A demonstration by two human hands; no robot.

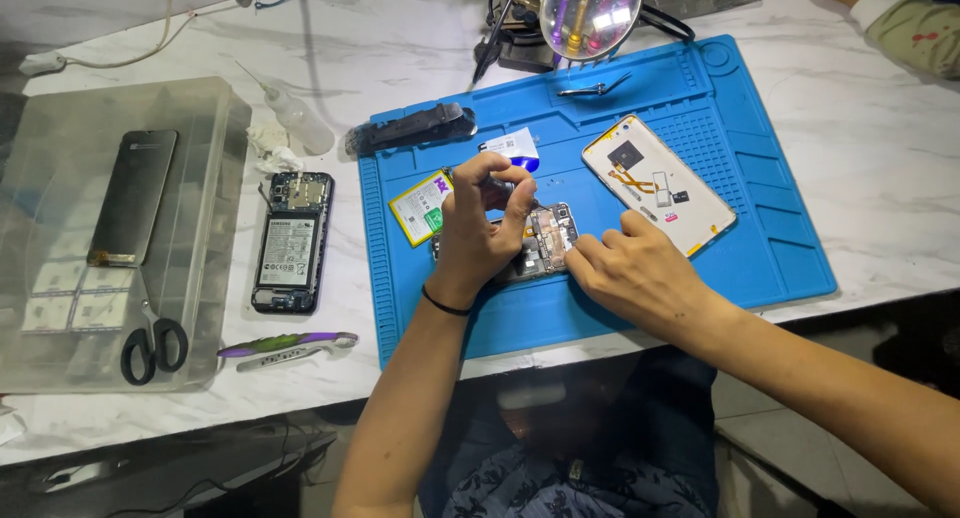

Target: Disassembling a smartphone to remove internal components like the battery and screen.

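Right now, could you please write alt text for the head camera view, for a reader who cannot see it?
A person's left hand and right hand work on an opened smartphone lying on a blue repair mat. A white phone back cover and a loose battery lie on the mat; another opened phone and scissors lie to the left.

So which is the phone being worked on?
Find the blue mat on the marble table. Near its middle both hands, left hand and right hand, meet over an opened phone. Unlike the white back cover beside it, its circuitry shows.
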